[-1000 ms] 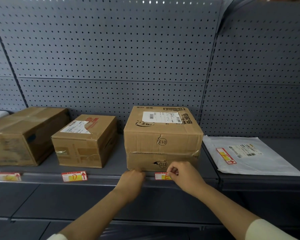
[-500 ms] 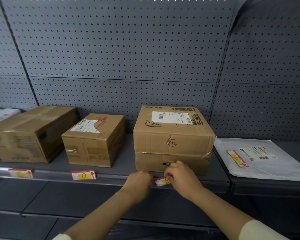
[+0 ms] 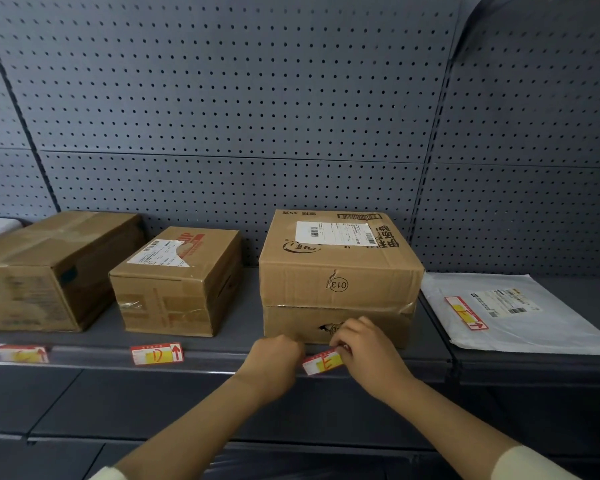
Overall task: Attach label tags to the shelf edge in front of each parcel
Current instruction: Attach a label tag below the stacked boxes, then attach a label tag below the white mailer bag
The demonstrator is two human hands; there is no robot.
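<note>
Since 1 s ago the E tag (image 3: 323,363) has come off flat on the shelf edge (image 3: 222,358) and now sits tilted, left end low, right end raised under the right hand (image 3: 364,355). Camera also shifted, so everything sits further right in frame.

Right hand: fingers curled, pinching the tag's right end. Left hand (image 3: 274,358): loosely fisted just left of the tag, knuckles up; cannot tell if its fingertips touch the tag or hold anything. Both hands are at the front edge of the shelf, right below the 013 box (image 3: 340,275).

Other tags on the same edge:
- D tag (image 3: 156,354), flat, in front of the small box (image 3: 177,282).
- Far-left tag (image 3: 23,353), flat, letter blurred, in front of the long box (image 3: 45,268) at the shelf's left end.

4th parcel: white mailer (image 3: 520,313) lying flat on the next shelf section to the right. A red and yellow tag (image 3: 466,312) lies on top of it, near its left side, not on the edge.

3 boxes stand apart from each other, none touching. Pegboard (image 3: 257,116) behind.
</note>
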